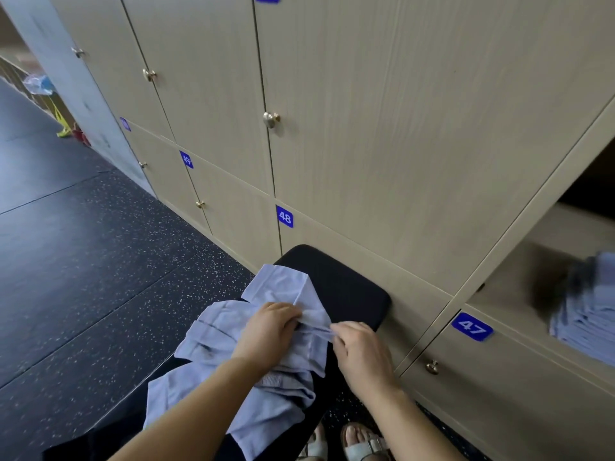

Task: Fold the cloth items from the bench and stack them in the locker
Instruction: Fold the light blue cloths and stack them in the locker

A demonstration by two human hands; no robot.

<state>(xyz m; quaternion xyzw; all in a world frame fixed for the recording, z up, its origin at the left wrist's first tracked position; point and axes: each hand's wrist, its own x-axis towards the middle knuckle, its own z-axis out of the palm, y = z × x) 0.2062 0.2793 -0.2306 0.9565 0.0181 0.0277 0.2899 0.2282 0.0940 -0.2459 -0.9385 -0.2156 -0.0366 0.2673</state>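
Left grip (266,331), right grip (359,352) (both pinching)

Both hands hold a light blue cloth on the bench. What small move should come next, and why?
Probably pull the light blue cloth taut and lay it flat on the black bench: the left hand and right hand pinch it close together, it is bunched, and other crumpled cloths lie under it.

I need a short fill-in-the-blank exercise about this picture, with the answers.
1. The left hand and right hand both grip a light ____ cloth.
2. The cloth lies on a black padded ____.
3. The folded stack sits in the open locker above the tag numbered ____.
Answers: blue; bench; 47.
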